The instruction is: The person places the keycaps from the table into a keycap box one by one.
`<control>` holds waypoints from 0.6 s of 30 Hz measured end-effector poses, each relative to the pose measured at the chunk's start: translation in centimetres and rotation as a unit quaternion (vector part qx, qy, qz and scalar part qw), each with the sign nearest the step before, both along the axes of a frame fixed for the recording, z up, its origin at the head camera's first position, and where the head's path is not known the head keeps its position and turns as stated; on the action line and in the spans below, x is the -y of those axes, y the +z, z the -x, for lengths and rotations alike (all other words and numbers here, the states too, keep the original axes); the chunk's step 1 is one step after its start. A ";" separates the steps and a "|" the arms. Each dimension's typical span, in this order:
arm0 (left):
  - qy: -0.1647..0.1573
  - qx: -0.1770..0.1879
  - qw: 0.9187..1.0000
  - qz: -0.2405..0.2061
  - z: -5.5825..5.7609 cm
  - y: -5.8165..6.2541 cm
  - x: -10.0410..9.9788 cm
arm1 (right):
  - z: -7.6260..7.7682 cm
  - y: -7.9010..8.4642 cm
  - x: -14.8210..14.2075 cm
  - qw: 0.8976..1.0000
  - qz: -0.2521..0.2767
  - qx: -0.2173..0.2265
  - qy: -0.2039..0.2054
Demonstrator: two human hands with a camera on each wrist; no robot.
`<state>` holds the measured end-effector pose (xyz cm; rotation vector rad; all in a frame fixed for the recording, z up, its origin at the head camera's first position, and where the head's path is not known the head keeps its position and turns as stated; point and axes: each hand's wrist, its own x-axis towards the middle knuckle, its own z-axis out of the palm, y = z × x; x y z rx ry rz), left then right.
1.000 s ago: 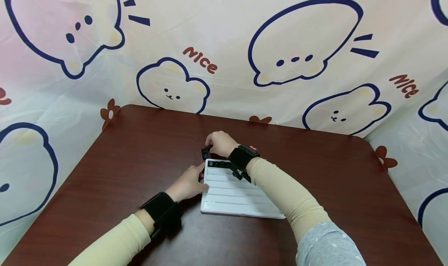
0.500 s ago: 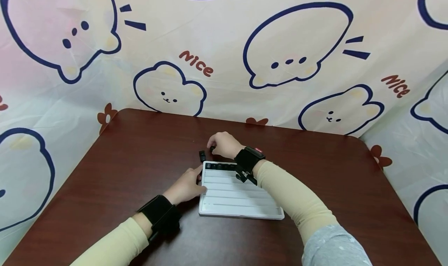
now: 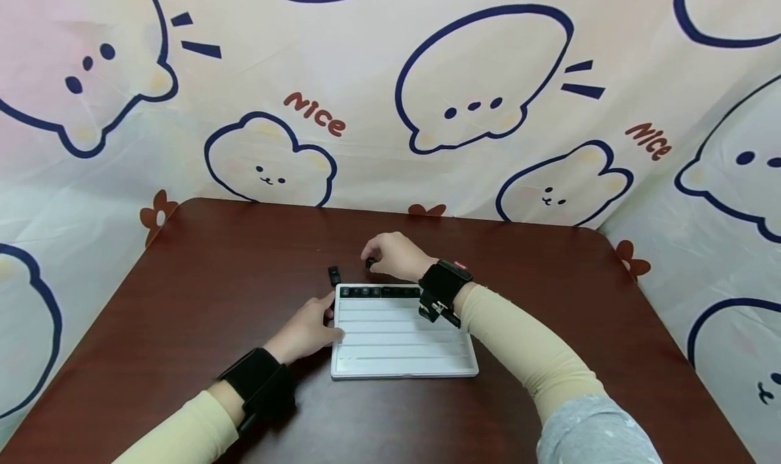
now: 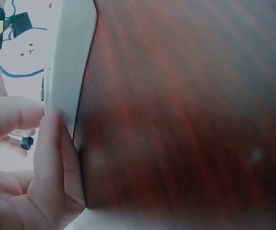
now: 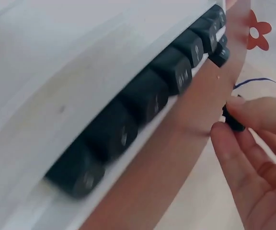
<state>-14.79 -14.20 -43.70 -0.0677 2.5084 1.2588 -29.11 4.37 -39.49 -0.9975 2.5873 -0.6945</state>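
A white ridged tray (image 3: 396, 345) lies on the table, with a row of black keycaps (image 3: 366, 292) along its far edge. My left hand (image 3: 306, 331) grips the tray's left side, thumb over the rim; in the left wrist view its fingers lie against the white side wall (image 4: 71, 52). Beyond the far edge, my right hand (image 3: 399, 255) pinches a small black keycap (image 5: 235, 120) between thumb and fingertips. Loose black keycaps (image 3: 333, 275) lie just past the tray's far left corner. Markings show on the row's keycaps (image 5: 150, 98) in the right wrist view, too blurred to read.
The dark brown wooden table (image 3: 244, 260) extends around the tray on all sides. Behind it hangs a pale curtain (image 3: 366, 57) with cartoon drawings. Black bands with cameras are strapped on both wrists, and the right one (image 3: 444, 287) hangs over the tray's far right part.
My right hand has drawn away to the right from the loose keycaps, carrying one keycap. The left hand keeps its hold on the tray. The head view has turned slightly to the right.
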 end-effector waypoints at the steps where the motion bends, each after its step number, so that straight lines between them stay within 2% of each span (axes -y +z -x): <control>1: 0.001 0.000 1.000 0.000 0.0 0.0 0.0 | 0.0 0.1 -0.4 1.000 0.002 -0.004 0.008; 5: 0.001 -0.006 1.000 -0.001 -0.1 0.1 0.0 | -0.1 0.7 -2.0 0.999 0.008 -0.017 0.031; 8: 0.002 -0.010 1.000 -0.002 -0.2 0.1 0.0 | -0.3 1.1 -3.2 0.999 0.006 -0.022 0.034; 18: -0.004 -0.017 1.000 -0.008 -0.7 0.1 0.0 | -2.0 1.2 -6.6 1.000 -0.015 -0.018 0.003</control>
